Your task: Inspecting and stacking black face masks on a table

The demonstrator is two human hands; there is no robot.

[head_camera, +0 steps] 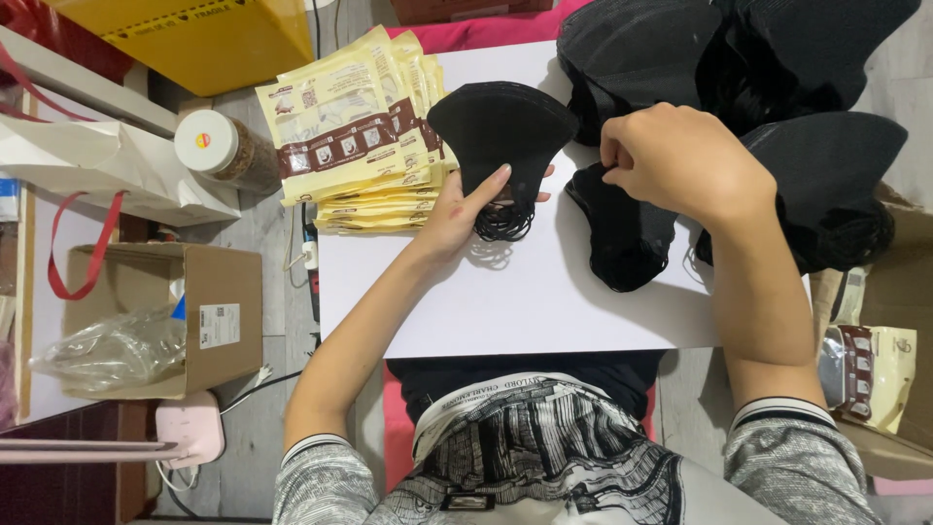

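Black mask (502, 136) — broad end up, loops toward person, left hand (457, 216) grip holding it, right hand (680, 160) pinching another mask (622, 228).

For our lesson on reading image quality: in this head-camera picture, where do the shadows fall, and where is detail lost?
Head view: soft shadow lies on the white board just under the left hand and its black mask; the black mask piles at top right merge into dark, near-featureless shapes; the right hand and the yellow packets look evenly lit and sharp, without obvious glare.
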